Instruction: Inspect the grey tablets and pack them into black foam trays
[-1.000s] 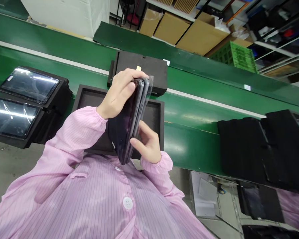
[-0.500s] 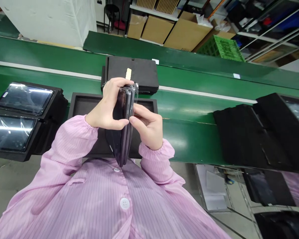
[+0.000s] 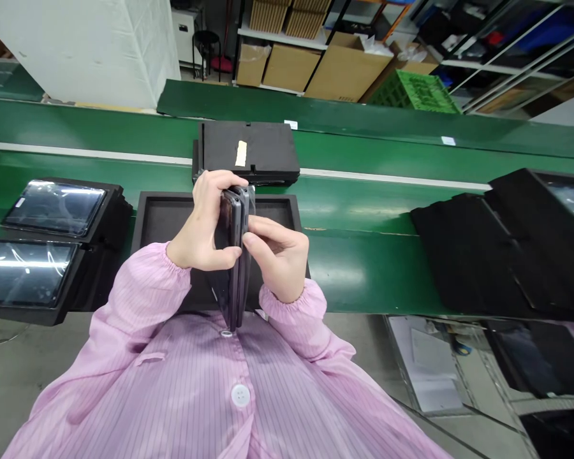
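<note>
My left hand (image 3: 203, 229) grips two dark tablets (image 3: 235, 280) standing on edge side by side, thumb on the near edge and fingers over the far end. Their lower ends are close to my shirt front. My right hand (image 3: 282, 261) is closed, thumb and fingertips against the right-hand tablet's edge. A bit of clear film (image 3: 252, 199) sticks out at the far right corner of the tablets. Below them lies a shallow black tray (image 3: 146, 220), partly hidden by my arms. Whether the right fingers pinch the film or the tablet itself is hard to see.
Black trays holding tablets (image 3: 55, 207) are stacked at the left. A black stack with a yellow label (image 3: 240, 153) stands behind the tray. More black trays (image 3: 478, 255) lie at the right on the green bench (image 3: 354, 268). Boxes and a green crate (image 3: 414, 89) stand beyond.
The view has tilted slightly, so the bench appears lower. My hands keep their hold on the tablets, which stand a little more upright and closer to edge-on.
</note>
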`<state>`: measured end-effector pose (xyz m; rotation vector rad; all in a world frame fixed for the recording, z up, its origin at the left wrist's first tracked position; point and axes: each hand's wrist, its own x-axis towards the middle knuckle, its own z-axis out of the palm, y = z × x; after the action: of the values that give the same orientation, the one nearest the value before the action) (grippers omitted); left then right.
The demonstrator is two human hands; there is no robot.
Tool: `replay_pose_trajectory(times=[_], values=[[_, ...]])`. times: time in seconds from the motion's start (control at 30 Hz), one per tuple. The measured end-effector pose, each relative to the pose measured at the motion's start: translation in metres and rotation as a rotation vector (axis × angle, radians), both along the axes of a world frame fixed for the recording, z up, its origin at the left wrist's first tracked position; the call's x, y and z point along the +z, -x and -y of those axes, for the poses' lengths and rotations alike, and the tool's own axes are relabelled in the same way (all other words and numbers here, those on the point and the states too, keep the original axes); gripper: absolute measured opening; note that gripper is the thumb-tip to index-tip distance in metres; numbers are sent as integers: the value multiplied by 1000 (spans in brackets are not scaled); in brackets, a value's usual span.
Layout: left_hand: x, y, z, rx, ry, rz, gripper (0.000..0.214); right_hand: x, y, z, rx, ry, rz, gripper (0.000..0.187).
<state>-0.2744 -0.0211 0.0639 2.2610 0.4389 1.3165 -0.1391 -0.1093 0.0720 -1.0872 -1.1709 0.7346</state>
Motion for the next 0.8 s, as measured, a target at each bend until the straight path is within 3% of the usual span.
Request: replay_pose_trajectory(times=[0.2,0.6,0.7,0.8], values=[[-1,-1,4,14,22,6,73,3,1,3,-19,-38,-31,7],[0,-13,10,103,91,32,61,18,-4,-4,-32,45,-14,13],[-1,-13,6,112,102,18,63,15,-4,-6,-42,27,-22,9],[-3,-11,3,97,97,30,64,7,-6,-4,41,-7,-32,4]])
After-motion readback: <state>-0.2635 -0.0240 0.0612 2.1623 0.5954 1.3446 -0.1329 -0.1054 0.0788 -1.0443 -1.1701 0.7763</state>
